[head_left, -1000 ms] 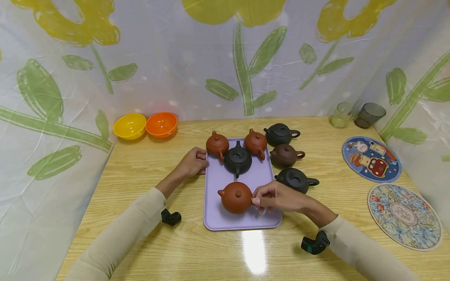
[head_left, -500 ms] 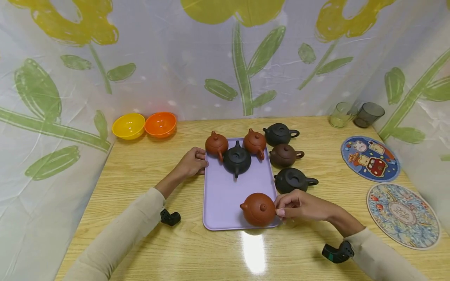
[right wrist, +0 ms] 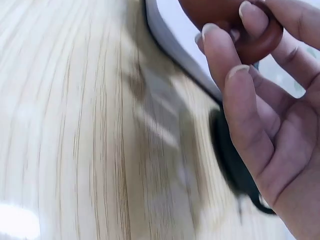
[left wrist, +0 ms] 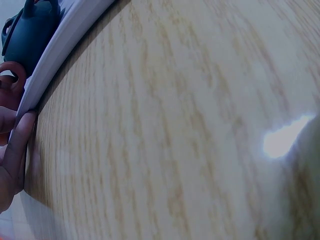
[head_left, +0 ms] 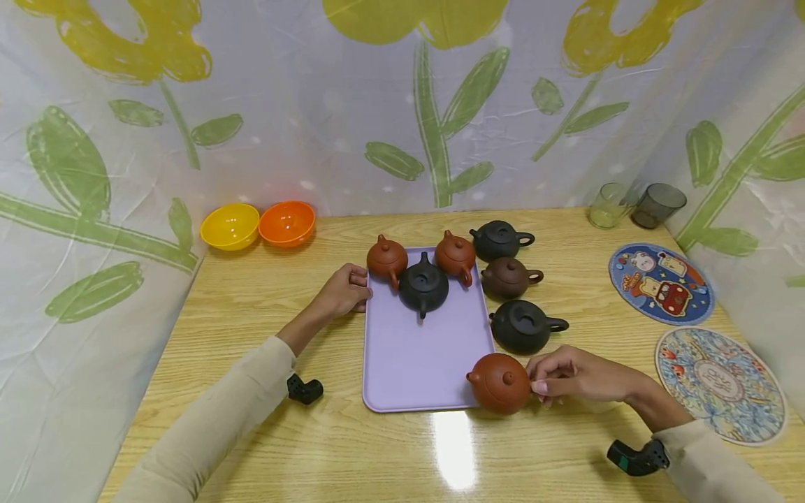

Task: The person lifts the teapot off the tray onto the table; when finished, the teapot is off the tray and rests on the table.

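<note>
At smooth tray (head_left: 428,356), left fingers (left wrist: 22,134) grip rim (left wrist: 80,27); right fingers (right wrist: 241,100) pinch round matte teapot (head_left: 501,383) by handle (right wrist: 261,51).

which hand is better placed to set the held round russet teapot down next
Probably the right hand: it grips the teapot by the handle, at the near right corner of the rectangular lilac tray; the left hand holds its left edge.

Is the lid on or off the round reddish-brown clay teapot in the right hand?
On: the lid and its knob show atop the teapot.
</note>
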`<action>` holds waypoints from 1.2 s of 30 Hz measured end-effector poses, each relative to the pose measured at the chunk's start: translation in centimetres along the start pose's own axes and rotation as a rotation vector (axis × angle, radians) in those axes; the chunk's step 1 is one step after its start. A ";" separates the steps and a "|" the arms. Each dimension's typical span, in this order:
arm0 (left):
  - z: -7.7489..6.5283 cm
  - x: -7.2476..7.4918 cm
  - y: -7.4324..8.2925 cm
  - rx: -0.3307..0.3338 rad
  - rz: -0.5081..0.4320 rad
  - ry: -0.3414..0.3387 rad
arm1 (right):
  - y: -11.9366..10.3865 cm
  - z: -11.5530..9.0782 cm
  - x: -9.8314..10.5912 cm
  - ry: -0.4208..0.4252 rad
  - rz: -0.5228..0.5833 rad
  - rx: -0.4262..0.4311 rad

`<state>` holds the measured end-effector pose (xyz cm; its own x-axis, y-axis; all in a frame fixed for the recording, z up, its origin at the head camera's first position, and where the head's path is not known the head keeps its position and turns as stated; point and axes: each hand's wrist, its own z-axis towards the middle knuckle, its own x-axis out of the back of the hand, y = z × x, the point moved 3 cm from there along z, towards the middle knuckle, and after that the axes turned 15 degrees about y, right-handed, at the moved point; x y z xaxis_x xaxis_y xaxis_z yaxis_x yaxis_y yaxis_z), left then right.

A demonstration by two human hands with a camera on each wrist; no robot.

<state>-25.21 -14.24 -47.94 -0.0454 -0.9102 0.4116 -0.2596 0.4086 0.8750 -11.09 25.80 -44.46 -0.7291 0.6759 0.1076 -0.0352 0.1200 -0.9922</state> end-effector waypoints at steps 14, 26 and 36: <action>0.3 0.0 -0.2 0.006 0.016 0.007 | 1.6 -3.0 3.1 -0.068 0.027 0.005; 0.1 0.0 -0.2 0.003 0.020 0.002 | 2.3 -3.1 3.6 -0.092 -0.019 -0.058; 0.2 0.0 -0.2 -0.002 0.029 0.004 | 2.3 -2.9 3.7 -0.102 -0.012 -0.066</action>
<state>-25.30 -14.34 -48.16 -0.0495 -0.8978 0.4377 -0.2562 0.4350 0.8632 -11.87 30.73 -46.15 -0.7945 0.5973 0.1094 -0.0018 0.1778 -0.9841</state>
